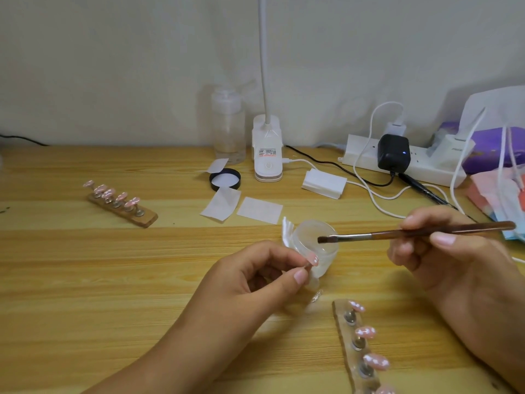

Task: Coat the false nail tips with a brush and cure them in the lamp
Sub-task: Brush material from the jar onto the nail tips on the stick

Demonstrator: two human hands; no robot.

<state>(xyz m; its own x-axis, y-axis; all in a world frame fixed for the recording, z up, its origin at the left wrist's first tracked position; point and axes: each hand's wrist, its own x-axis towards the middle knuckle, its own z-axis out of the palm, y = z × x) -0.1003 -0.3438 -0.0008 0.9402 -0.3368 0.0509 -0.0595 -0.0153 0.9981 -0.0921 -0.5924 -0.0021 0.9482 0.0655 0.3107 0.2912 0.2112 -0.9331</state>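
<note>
My left hand pinches a small pink false nail tip on its stand peg, just in front of a clear open jar. My right hand grips a brown-handled brush. The brush's dark bristles hover over the jar's mouth. A wooden holder at the lower right carries several pink tips on pegs. A second wooden holder with several pink tips lies at the left.
A white clip lamp stands at the back beside a clear pump bottle and a black jar lid. White wipes lie mid-table. A power strip with chargers and cables sits at the right, near a purple box.
</note>
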